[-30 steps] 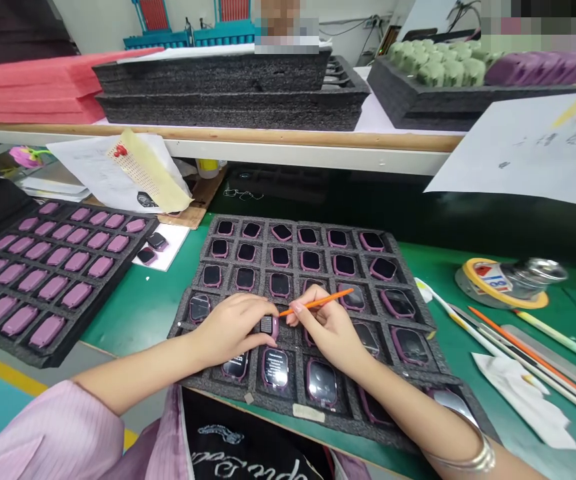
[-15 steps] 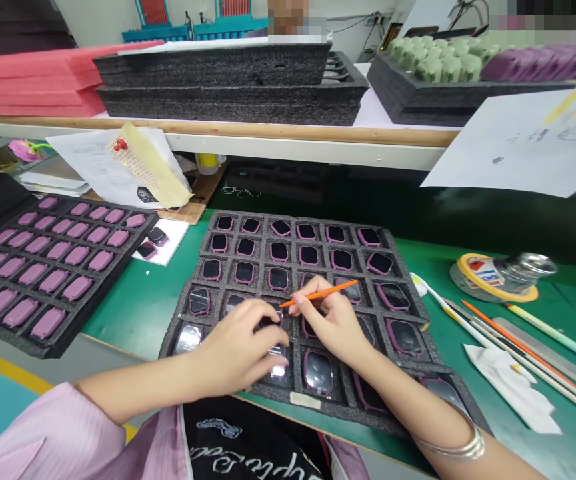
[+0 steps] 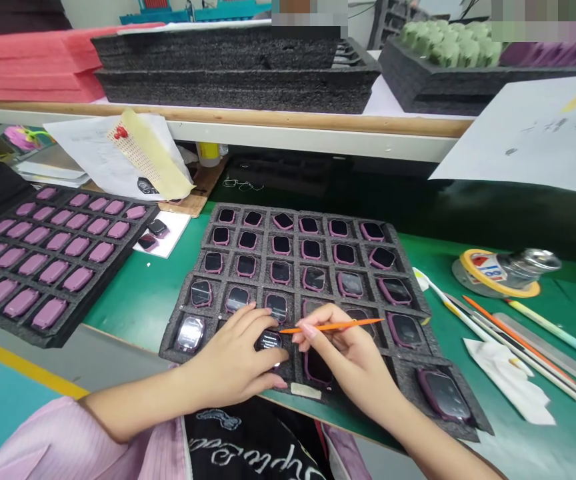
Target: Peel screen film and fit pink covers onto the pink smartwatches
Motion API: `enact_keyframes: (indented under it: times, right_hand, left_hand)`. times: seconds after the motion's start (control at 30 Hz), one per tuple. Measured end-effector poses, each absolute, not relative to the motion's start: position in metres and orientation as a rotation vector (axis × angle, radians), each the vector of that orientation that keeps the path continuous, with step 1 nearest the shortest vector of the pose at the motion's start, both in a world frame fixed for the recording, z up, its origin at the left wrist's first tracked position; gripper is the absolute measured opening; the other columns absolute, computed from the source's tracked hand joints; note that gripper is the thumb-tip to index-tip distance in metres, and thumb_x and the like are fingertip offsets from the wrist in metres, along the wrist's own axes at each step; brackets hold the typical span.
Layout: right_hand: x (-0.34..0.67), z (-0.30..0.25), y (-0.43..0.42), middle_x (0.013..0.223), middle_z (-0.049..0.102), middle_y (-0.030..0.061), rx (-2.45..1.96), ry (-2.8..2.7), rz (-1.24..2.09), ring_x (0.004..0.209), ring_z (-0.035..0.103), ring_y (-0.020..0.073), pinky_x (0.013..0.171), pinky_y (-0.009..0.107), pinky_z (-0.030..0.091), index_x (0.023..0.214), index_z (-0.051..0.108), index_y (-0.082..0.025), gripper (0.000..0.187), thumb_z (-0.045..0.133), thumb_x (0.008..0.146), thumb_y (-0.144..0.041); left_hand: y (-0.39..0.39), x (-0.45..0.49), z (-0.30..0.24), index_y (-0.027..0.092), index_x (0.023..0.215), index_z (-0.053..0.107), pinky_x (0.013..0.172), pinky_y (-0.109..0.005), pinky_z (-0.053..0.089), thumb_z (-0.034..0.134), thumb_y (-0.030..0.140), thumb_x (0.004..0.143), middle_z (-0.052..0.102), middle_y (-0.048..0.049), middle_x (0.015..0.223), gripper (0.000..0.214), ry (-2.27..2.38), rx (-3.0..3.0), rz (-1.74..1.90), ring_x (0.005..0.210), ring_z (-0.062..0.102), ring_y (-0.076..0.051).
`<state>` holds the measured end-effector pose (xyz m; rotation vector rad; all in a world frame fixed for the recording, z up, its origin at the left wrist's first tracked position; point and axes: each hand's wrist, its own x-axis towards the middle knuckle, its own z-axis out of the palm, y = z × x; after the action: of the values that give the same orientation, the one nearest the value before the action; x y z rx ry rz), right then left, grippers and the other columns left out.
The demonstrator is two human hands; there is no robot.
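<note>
Surface: green worktop [image 3: 135, 300], grey foam tray [image 3: 169, 348]
Smartwatch [image 3: 269, 342]: pink case, dark screen, in a tray slot
Left hand [image 3: 231, 365]: curled over the smartwatch
Right hand [image 3: 349, 353]: pinching an orange stick [image 3: 335, 325]

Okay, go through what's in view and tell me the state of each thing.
Smartwatch, screen up, partly covered.
Left hand, curled over the smartwatch.
Orange stick, held level, tip beside the smartwatch.
Right hand, pinching the orange stick.
Grey foam tray, flat on the green mat, watches in its cells, screens up.
Left foam tray, cells filled with pink watch parts.
Tape roll, lying flat.
</note>
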<state>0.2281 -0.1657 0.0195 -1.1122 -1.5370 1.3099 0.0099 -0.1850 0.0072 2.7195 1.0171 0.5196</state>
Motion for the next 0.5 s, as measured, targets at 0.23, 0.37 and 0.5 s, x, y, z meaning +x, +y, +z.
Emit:
enact_keyframes:
  times: [0.23, 0.37, 0.5]
  right_hand:
    - [0.224, -0.006, -0.180, 0.076, 0.070, 0.0024, -1.145, -1.398, 1.300, 0.067, 0.068, 0.0157, 0.063, 0.027, 0.056, 0.087, 0.061, -0.024, 0.029, 0.059, 0.097, -0.050]
    - [0.225, -0.010, -0.183, 0.078, 0.067, 0.0020, -1.107, -1.522, 1.238, 0.071, 0.068, 0.0155, 0.067, 0.027, 0.056, 0.086, 0.063, -0.024, 0.026, 0.055, 0.101, -0.045]
    - [0.225, -0.008, -0.182, 0.079, 0.066, 0.0019, -1.095, -1.657, 1.138, 0.073, 0.068, 0.0153, 0.068, 0.027, 0.054, 0.086, 0.062, -0.024, 0.025, 0.052, 0.103, -0.039]
  left_hand:
    - [-0.185, 0.003, 0.004, 0.021, 0.111, 0.067, 0.114, -0.053, 0.044, 0.059, 0.037, 0.098, 0.067, -0.0116, 0.122, 0.022, 0.994, 2.623, 0.667, 0.128, 0.058, -0.029]
    - [-0.184, 0.001, 0.002, 0.021, 0.109, 0.067, 0.108, -0.044, 0.049, 0.059, 0.036, 0.099, 0.070, -0.0098, 0.119, 0.020, 0.950, 2.583, 0.795, 0.116, 0.064, -0.023]
    - [-0.184, 0.002, 0.001, 0.022, 0.108, 0.068, 0.101, -0.041, 0.052, 0.062, 0.037, 0.097, 0.069, -0.0087, 0.118, 0.020, 0.980, 2.543, 0.794, 0.115, 0.063, -0.025]
